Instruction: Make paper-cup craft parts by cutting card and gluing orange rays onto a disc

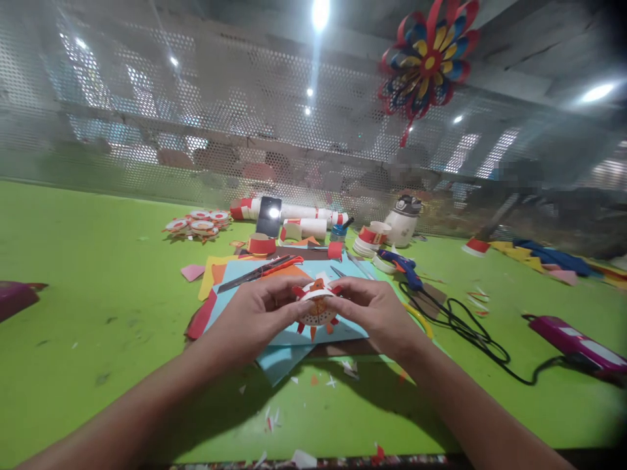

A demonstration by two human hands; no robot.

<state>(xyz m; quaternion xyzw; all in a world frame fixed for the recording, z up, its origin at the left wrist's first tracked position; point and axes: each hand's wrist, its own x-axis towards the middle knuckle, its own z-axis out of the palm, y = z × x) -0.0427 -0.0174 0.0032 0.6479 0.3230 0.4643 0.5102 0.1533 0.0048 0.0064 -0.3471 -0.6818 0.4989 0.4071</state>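
Note:
Between my two hands is a small round paper craft (317, 312), white with dark dots and red and orange points around its rim. My left hand (262, 310) pinches its left side, thumb in front. On the right side, my right hand (369, 307) grips it the same way. Both hands hover over light blue paper sheets (289, 333) stacked on coloured paper. Scissors with orange-red handles (264, 271) lie on the stack just beyond my left hand. A blue glue gun (404, 267) rests beyond my right hand.
Several similar paper crafts (200, 223) sit at the back left. Paper tubes (306, 228), a phone (269, 217), tape rolls (368, 243) and a white jar (402, 225) stand behind. A black cable (470, 326) runs to a purple power strip (578, 343). Paper scraps (272, 421) litter the green table (117, 385).

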